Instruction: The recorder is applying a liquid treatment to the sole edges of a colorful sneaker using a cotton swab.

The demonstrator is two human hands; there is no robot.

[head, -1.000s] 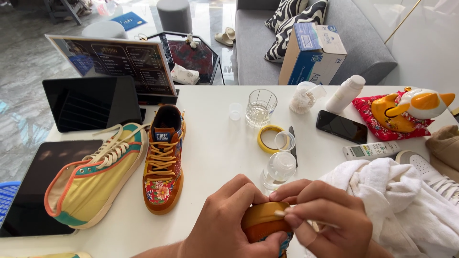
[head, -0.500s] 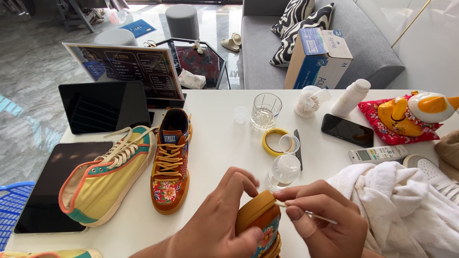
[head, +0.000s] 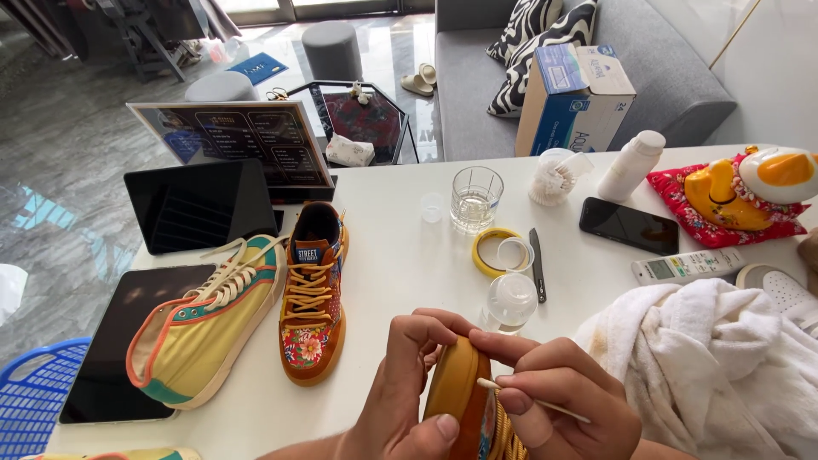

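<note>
The orange shoe held in the left hand and right hand runs off the bottom edge, its sole mostly covered by fingers. The white towel and the white sneaker are cut off at the right. The blue basket is cropped at the left corner.

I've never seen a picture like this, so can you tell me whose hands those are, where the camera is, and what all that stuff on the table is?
The camera sits on a person's head and looks down, so the hands are that person's own. The left hand holds an orange sneaker with a floral side by its heel. The right hand pinches a thin cotton swab against it. On the white table lie a matching orange laced sneaker, a yellow high-top sneaker, a clear drinking glass, a white towel, a black phone and two dark tablets.
</note>
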